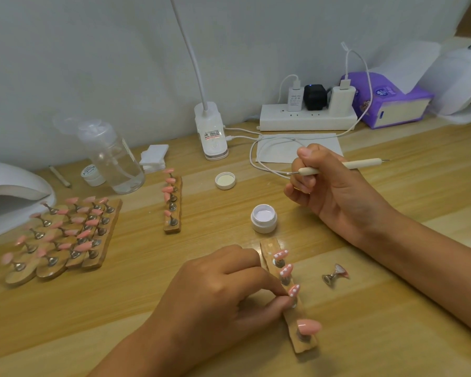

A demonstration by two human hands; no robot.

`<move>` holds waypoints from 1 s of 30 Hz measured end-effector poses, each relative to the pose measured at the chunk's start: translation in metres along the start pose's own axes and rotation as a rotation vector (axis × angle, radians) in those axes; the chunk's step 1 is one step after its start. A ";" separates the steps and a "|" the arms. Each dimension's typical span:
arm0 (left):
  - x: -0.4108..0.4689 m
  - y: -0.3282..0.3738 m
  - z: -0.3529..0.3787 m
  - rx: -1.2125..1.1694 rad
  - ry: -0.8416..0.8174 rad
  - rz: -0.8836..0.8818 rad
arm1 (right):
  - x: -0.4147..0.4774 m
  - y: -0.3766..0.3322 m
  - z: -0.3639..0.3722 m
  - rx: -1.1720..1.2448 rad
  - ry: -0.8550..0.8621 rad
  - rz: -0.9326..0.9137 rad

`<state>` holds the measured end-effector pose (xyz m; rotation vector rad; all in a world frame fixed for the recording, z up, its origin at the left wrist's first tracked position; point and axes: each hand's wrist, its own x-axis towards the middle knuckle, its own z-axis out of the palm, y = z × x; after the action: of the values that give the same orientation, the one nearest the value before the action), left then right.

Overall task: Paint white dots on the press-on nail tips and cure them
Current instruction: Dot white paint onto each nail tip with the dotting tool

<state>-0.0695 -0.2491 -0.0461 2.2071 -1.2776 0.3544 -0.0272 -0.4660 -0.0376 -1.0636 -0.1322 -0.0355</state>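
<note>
Wooden desk (174,268), white wall behind. Nail tips (286,269) sit on small metal stands in row on wooden strip (307,346), near front, close to person. Tips look tiny, light, stiff, shiny, likely slippery. Wet dots would smear, so better hold stand or strip. Three tips pink with white dots, nearest one plain pink. Left hand (223,289) pinches third tip low down. Right hand (335,191) curled round dotting tool (362,164), behind open white paint pot (264,217).
</note>
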 end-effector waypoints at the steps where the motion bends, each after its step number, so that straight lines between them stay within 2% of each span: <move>1: 0.000 0.000 0.000 0.005 0.005 0.005 | 0.000 0.000 0.000 -0.001 -0.002 -0.001; 10: 0.000 0.001 0.003 0.047 0.041 0.047 | -0.002 -0.003 0.002 -0.034 0.040 0.004; 13: -0.002 -0.003 -0.001 0.071 0.007 0.125 | -0.005 -0.010 0.009 -0.187 0.116 -0.028; 15: -0.004 -0.003 -0.003 0.075 -0.005 0.183 | -0.008 -0.027 0.011 -0.418 0.105 -0.086; 19: -0.004 0.000 0.000 0.087 -0.007 0.235 | -0.022 -0.076 0.000 -1.037 -0.076 -0.313; 22: -0.003 -0.001 0.000 0.076 -0.009 0.241 | -0.050 -0.082 -0.020 -1.339 -0.229 -0.407; 25: -0.004 -0.002 -0.001 0.051 -0.013 0.244 | -0.080 -0.065 -0.049 -1.451 -0.406 -0.322; 27: -0.005 -0.002 -0.001 0.037 -0.018 0.240 | -0.091 -0.055 -0.063 -1.488 -0.452 -0.255; 30: -0.004 0.000 -0.002 0.042 -0.022 0.239 | -0.095 -0.046 -0.071 -1.520 -0.477 -0.276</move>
<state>-0.0711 -0.2449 -0.0462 2.1005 -1.5644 0.4532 -0.1192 -0.5534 -0.0438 -2.5545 -0.7630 -0.1438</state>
